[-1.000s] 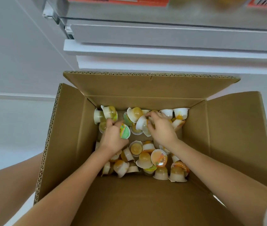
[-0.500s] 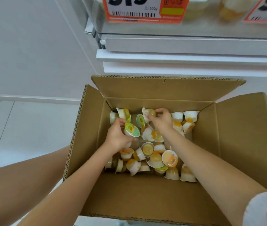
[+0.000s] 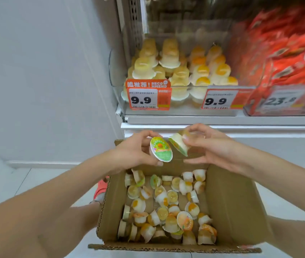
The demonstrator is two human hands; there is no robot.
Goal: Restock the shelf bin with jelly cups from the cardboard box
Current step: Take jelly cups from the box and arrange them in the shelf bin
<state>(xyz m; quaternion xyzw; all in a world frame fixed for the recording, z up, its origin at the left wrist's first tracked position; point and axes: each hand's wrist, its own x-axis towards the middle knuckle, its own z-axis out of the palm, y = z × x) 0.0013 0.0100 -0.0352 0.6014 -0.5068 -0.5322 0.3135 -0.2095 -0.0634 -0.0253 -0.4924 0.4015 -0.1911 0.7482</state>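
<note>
Both hands have come up out of the cardboard box (image 3: 233, 198) since a moment ago, when they were down among the loose cups. The left hand (image 3: 135, 151) now grips a jelly cup (image 3: 161, 149) with a green lid turned toward the camera, fingers and thumb curled round its rim. The right hand (image 3: 211, 146) pinches a second cup (image 3: 179, 144), tilted on its side, with the fingertips (image 3: 187, 141) closed on it. The two cups sit just beside each other above the far edge of the box. The view has also tipped upward: the clear shelf bin (image 3: 118, 75), earlier out of sight but for its price tag, now shows stacked yellow jelly cups behind an orange 9.9 label (image 3: 148, 99). Many cups (image 3: 166, 205) remain scattered on the box floor below the hands.
</note>
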